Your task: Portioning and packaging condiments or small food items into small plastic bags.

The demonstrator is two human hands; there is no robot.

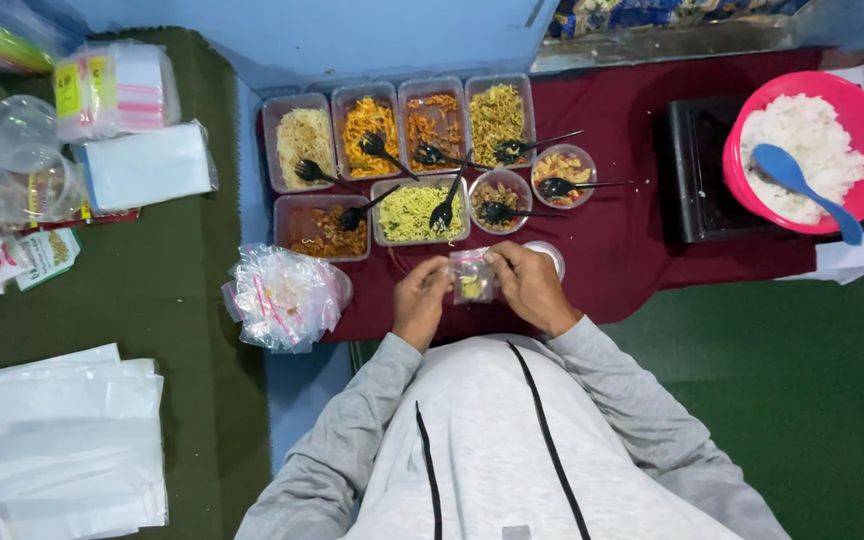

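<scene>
Fingers of both hands pinch a small clear bag [472,277] at frame centre, left hand [420,300] on its left edge, right hand [529,285] on its right edge and top; both sets of fingers are closed on the plastic, bag held between them just above the dark red cloth [632,240] on the tabletop. Bag shows a bit of yellowish food inside; whether its mouth is sealed I cannot tell. Just beside the right hand, a small round clear cup [552,255], mostly hidden. Above the hands, rows of clear tubs [407,160] with noodles and fried sides, each with a black spoon [445,205], plus two round tubs to the right. Left of the hands, a heap of small zip bags [282,297]. Upper right, pink bowl of rice [810,150] with a blue paddle [802,185] on a black scale-like block [697,170]. Far left, stacked cups, packets, plastic sheets [57,440] lower left. Risk, my judgement: thin slippery plastic held only by fingertips may slip or tilt, spilling food on the cloth; spoon handles stick out toward the hands, so a knuckle could catch one and flip it.
</scene>
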